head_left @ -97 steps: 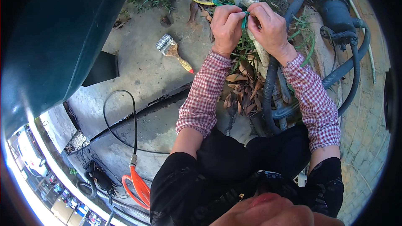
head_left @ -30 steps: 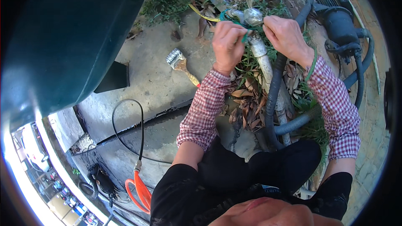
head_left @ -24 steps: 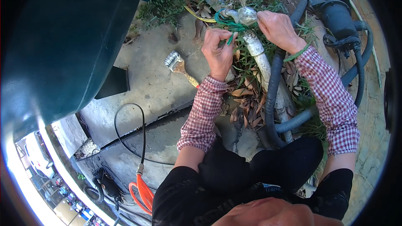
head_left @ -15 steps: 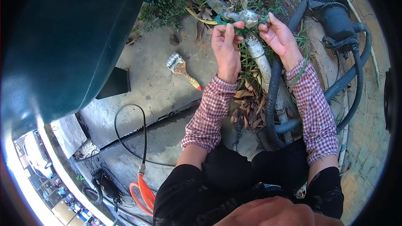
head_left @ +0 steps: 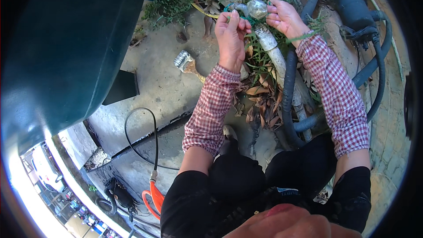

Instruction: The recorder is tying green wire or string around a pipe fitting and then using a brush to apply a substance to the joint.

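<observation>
A silvery, rounded wrapped pipe joint (head_left: 257,9) with a small loop on top sits at the upper end of a white pipe (head_left: 275,57). Thin green string (head_left: 254,22) winds around the base of the joint. My left hand (head_left: 231,37) is just left of it, thumb and fingers pinched on the string, whose end is hard to make out. On the other side, my right hand (head_left: 285,19) has its thumb raised apart from its fingers, and the fingertips reach the joint's right side. A paintbrush (head_left: 188,64) with a wooden handle lies on the concrete, partly covered by my left sleeve.
A big dark green tank (head_left: 66,48) fills the left. Dark corrugated hose (head_left: 289,92) runs beside the pipe, toward a dark motor pump (head_left: 352,15) at upper right. Dry leaves (head_left: 264,105) and green weeds (head_left: 169,9) surround the pipe. An orange hose (head_left: 155,198) lies lower left.
My right hand has opened from its pinch on the green string and moved up along the joint. My left hand has shifted slightly left and stays pinched.
</observation>
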The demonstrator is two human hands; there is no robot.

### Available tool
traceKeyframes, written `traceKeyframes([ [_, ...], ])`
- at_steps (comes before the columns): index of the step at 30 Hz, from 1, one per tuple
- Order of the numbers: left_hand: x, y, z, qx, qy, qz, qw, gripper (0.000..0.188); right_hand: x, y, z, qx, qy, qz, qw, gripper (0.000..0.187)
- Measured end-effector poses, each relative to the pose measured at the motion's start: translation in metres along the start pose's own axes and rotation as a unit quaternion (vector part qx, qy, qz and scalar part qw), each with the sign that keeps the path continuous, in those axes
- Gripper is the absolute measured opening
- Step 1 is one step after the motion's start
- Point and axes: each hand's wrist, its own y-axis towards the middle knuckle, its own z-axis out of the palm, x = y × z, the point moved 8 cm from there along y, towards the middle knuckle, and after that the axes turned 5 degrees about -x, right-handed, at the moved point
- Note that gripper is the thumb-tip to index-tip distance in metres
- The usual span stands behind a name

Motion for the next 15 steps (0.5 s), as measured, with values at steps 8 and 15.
traceKeyframes([
  [8,-0.013,-0.010,0.002,-0.058,0.055,0.066,0.995,0.014,0.026,-0.036,0.006,0.101,-0.257,-0.237,0.931,0.020],
  [15,-0.055,-0.059,0.070,-0.034,0.526,0.481,0.700,0.008,0.019,-0.115,0.048,0.132,-0.458,-0.524,0.706,0.013],
])
